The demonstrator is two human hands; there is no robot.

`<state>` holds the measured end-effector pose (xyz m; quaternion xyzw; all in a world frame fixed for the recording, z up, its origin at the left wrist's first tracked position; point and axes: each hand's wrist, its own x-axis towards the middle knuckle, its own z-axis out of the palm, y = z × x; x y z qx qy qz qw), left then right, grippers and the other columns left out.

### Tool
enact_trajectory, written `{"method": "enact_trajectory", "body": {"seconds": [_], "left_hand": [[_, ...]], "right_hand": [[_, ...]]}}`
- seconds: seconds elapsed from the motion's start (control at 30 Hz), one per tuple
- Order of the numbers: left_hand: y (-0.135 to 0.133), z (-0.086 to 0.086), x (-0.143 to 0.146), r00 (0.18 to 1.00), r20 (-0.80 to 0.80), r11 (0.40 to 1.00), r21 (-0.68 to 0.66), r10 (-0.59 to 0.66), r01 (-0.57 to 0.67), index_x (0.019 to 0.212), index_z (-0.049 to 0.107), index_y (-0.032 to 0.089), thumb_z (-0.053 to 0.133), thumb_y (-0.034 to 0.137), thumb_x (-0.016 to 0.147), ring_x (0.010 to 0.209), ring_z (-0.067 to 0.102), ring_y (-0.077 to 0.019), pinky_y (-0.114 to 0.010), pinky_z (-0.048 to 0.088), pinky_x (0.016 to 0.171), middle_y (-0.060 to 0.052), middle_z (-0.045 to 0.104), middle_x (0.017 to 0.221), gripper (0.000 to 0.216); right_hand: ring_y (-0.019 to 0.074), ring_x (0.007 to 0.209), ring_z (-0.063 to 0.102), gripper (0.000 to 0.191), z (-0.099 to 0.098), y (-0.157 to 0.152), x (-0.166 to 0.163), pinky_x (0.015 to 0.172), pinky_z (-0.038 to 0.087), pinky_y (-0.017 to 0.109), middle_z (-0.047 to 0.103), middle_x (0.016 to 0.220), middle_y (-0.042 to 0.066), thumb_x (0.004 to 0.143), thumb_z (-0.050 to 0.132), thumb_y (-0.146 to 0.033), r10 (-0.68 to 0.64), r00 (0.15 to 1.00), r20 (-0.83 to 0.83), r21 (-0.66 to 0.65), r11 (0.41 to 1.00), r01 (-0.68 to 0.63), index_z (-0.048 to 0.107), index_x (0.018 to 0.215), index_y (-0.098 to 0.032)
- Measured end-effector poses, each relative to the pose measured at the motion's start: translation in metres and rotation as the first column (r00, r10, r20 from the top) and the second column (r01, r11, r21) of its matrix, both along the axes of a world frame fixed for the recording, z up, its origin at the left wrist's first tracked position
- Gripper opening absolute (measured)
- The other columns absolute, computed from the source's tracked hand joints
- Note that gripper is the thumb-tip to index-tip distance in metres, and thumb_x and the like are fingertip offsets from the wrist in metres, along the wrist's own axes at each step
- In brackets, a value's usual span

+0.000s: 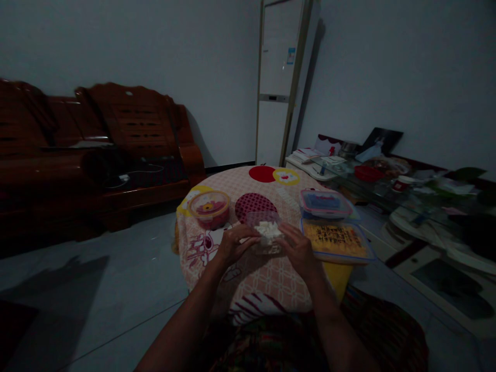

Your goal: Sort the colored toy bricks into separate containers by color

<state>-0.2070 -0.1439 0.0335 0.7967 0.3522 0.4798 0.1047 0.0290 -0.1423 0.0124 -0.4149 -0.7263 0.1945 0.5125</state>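
A small clear plastic box (267, 249) filled with small white pieces (268, 229) sits in front of me on the cloth-covered round table. My left hand (235, 245) is closed at the box's left side, thumb and fingers pinched together at its edge. On the opposite side, my right hand (297, 249) grips the right edge, its fingers bent over the rim. What the white pieces are is too dim to make out. Behind them a transparent flap, perhaps the lid, stands raised.
A round lidded container (210, 209) with an orange rim stands at the left of the patterned tablecloth (271, 281). To the right are a pink-rimmed lidded box (326, 203) and a blue-rimmed box (337, 242) with yellow contents. A cluttered glass-topped cabinet (349, 173) stands beyond; wooden seats (135, 124) are left.
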Motion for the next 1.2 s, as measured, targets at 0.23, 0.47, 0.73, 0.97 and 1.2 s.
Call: {"method": "enact_trajectory", "body": {"seconds": [0.23, 0.47, 0.73, 0.97, 1.2], "left_hand": [[-0.005, -0.001, 0.009, 0.998, 0.042, 0.997, 0.065, 0.043, -0.045, 0.084, 0.076, 0.019, 0.066, 0.035, 0.091, 0.076, 0.073, -0.0174, -0.028, 0.056, 0.073, -0.007, 0.077, 0.082, 0.020], [-0.008, -0.002, 0.017, 0.995, 0.064, 0.993, 0.080, 0.080, -0.085, 0.082, 0.076, 0.019, 0.066, 0.033, 0.091, 0.076, 0.073, -0.0172, -0.027, 0.057, 0.073, -0.007, 0.077, 0.082, 0.019], [-0.011, -0.002, 0.019, 0.994, 0.027, 0.992, 0.064, 0.103, -0.105, 0.083, 0.076, 0.019, 0.064, 0.036, 0.092, 0.076, 0.073, -0.0177, -0.028, 0.058, 0.074, -0.007, 0.078, 0.083, 0.023], [-0.010, -0.007, 0.025, 0.997, -0.035, 0.990, 0.128, 0.064, -0.059, 0.087, 0.076, 0.019, 0.063, 0.030, 0.093, 0.079, 0.074, -0.0165, -0.025, 0.058, 0.074, -0.007, 0.078, 0.085, 0.018], [-0.014, -0.011, 0.030, 0.995, -0.043, 0.986, 0.143, 0.095, -0.088, 0.087, 0.076, 0.019, 0.061, 0.028, 0.093, 0.080, 0.074, -0.0157, -0.024, 0.058, 0.075, -0.007, 0.078, 0.088, 0.018]], "right_hand": [[0.0294, 0.115, 0.067, 0.055, -0.010, -0.001, -0.001, 0.095, 0.057, 0.044, 0.067, 0.130, 0.014, 0.081, 0.070, -0.044, -0.136, 0.943, -0.304, -0.305, 0.952, 0.039, 0.066, 0.129, -0.017], [0.0262, 0.104, 0.071, 0.065, -0.006, -0.001, -0.013, 0.087, 0.060, 0.038, 0.070, 0.125, 0.013, 0.076, 0.075, -0.043, -0.043, 0.916, -0.398, -0.303, 0.949, -0.087, 0.061, 0.134, -0.017], [0.0283, 0.112, 0.067, 0.060, -0.007, -0.001, -0.021, 0.093, 0.057, 0.042, 0.070, 0.124, 0.014, 0.073, 0.073, -0.034, -0.078, 0.828, -0.555, -0.319, 0.940, -0.124, 0.063, 0.129, -0.016], [0.0256, 0.108, 0.067, 0.051, -0.011, -0.005, -0.030, 0.092, 0.054, 0.039, 0.070, 0.122, 0.012, 0.074, 0.065, -0.032, -0.195, 0.724, -0.661, -0.332, 0.942, -0.050, 0.063, 0.123, -0.017], [0.0255, 0.107, 0.066, 0.047, -0.021, -0.006, -0.026, 0.091, 0.053, 0.039, 0.070, 0.120, 0.013, 0.073, 0.064, -0.031, -0.196, 0.754, -0.627, -0.340, 0.940, -0.039, 0.063, 0.117, -0.016]]}}
